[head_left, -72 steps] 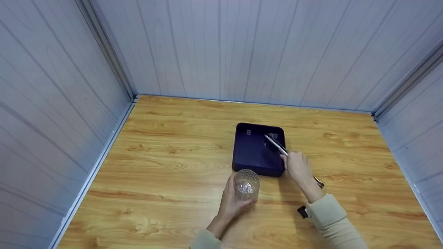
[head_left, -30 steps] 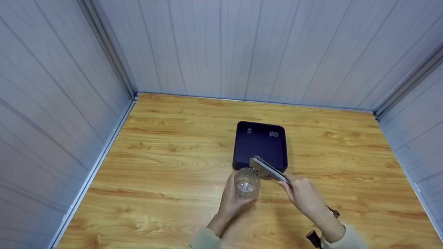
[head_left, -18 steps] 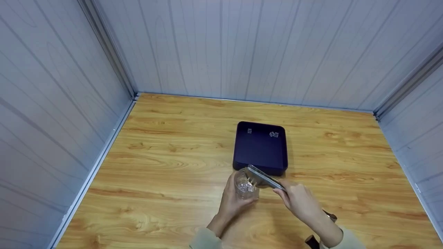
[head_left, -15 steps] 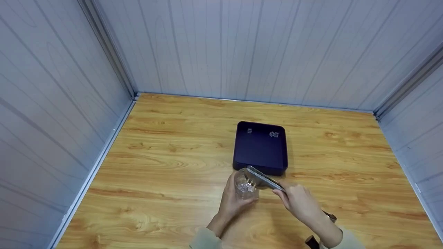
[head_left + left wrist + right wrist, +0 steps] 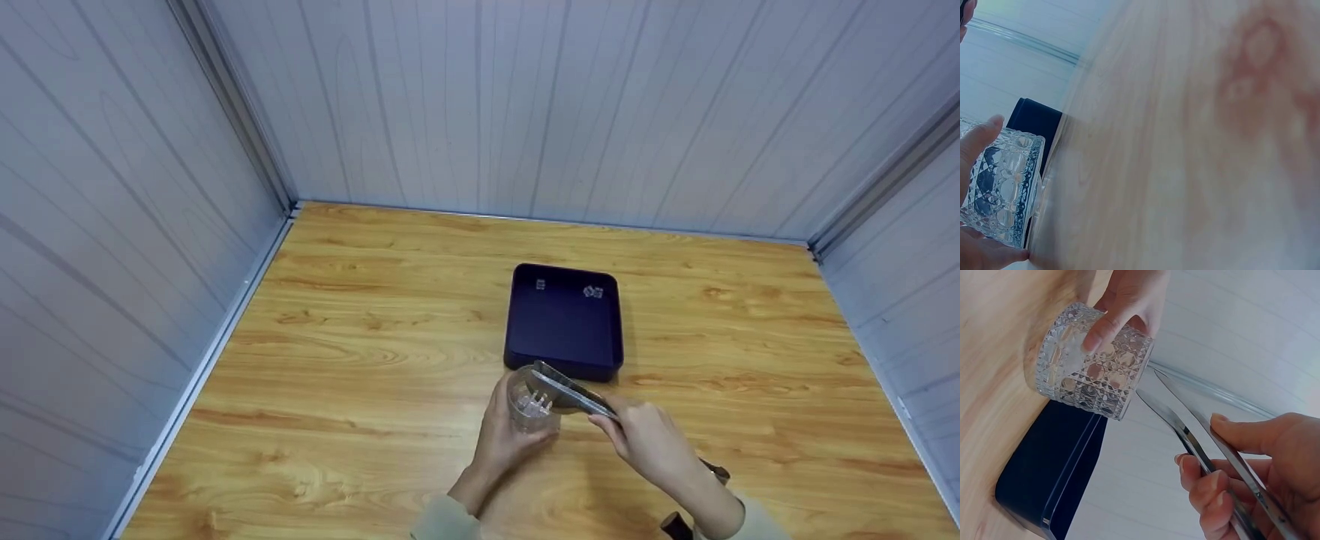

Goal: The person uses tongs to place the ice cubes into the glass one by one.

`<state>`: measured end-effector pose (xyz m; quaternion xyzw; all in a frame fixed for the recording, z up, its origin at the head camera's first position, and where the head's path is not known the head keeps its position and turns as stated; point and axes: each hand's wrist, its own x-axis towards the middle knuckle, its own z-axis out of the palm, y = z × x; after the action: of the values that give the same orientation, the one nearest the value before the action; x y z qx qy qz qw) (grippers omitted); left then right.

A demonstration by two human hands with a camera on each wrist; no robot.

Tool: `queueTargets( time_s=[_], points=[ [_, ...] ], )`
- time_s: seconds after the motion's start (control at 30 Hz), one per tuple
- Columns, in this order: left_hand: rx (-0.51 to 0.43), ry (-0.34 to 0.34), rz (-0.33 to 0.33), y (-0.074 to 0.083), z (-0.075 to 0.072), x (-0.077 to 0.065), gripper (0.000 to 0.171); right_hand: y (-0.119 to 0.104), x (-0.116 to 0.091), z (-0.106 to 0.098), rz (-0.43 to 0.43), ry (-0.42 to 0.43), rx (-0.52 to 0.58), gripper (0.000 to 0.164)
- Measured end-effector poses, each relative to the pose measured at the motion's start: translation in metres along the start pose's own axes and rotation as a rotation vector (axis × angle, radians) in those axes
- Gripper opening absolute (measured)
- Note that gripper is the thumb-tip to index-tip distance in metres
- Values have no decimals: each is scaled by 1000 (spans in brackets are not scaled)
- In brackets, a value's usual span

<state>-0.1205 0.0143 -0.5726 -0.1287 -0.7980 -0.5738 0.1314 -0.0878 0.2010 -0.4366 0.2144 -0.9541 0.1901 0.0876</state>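
My left hand (image 5: 498,433) grips a clear cut-pattern glass (image 5: 1092,365) around its side, upright on the wooden table. Several clear cubes (image 5: 531,406), looking like ice, lie inside. Metal tongs (image 5: 576,393) are pinched between the thumb and fingers of my right hand (image 5: 651,436). Their tips are at the glass's mouth; in the right wrist view the two arms stand apart, with nothing visible between them. Behind the glass sits a dark navy tray (image 5: 562,330), with a few clear cubes (image 5: 593,292) at its back right and a small clear piece (image 5: 540,284) at its back left.
Two dark objects lie by my right forearm: a dark handle-like end (image 5: 676,525) and a dark piece with a shiny part (image 5: 715,471), both partly hidden. Pale panel walls (image 5: 480,112) enclose the wooden table (image 5: 360,375) at the back and sides.
My right hand has brought the tongs from the tray's back right to the glass, first holding a clear piece at its rim, then lower; the tips have since parted. The left hand stays put.
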Motion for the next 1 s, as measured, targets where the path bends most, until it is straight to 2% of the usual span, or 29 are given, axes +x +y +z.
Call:
queueTargets(
  time_s=[0.37, 0.57, 0.8, 1.0],
  points=[
    [-4, -27, -11, 0, -2, -1, 101, 8, 6, -6, 9, 60, -11, 17],
    [-12, -24, -20, 1, -2, 0, 102, 13, 10, -10, 48, 69, -26, 20],
    [10, -8, -14, 1, -2, 0, 101, 22, 15, -12, 70, 100, -45, 31],
    [3, -7, -17, 1, -1, -1, 101, 29, 20, -12, 82, 113, -80, 30]
  ],
)
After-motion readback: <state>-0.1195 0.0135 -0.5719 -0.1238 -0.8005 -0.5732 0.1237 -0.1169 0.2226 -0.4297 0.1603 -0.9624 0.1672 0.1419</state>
